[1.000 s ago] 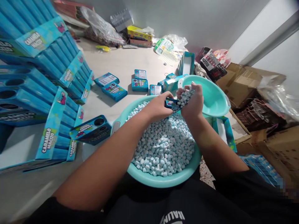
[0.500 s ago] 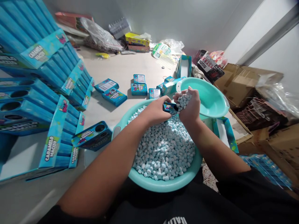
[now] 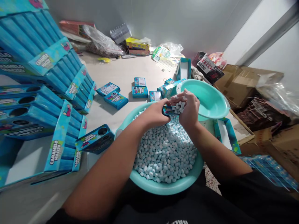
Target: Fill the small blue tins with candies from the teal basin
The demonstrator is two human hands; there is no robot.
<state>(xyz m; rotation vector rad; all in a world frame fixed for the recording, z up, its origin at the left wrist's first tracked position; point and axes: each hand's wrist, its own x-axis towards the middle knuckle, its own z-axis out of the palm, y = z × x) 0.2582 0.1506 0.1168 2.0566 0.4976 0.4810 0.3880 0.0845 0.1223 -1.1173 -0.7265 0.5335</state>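
A teal basin (image 3: 140, 183) full of pale blue candy tablets (image 3: 163, 152) sits in front of me. Over its far side, my left hand (image 3: 155, 112) grips a small blue candy box (image 3: 168, 110). My right hand (image 3: 188, 109) is cupped around a handful of tablets (image 3: 179, 106), held against the box's open end. Both hands touch each other just above the heap.
Stacks of blue "Caramelo Macizo" display cartons (image 3: 42, 102) fill the left. Several small blue boxes (image 3: 139, 91) lie on the white table beyond the basin. A second teal basin (image 3: 210, 102) stands at the right, with cardboard boxes (image 3: 243, 84) and plastic bags behind.
Both hands have sunk slightly toward the heap, and the right hand has tilted and closed more around its tablets against the box. The camera has shifted a little.
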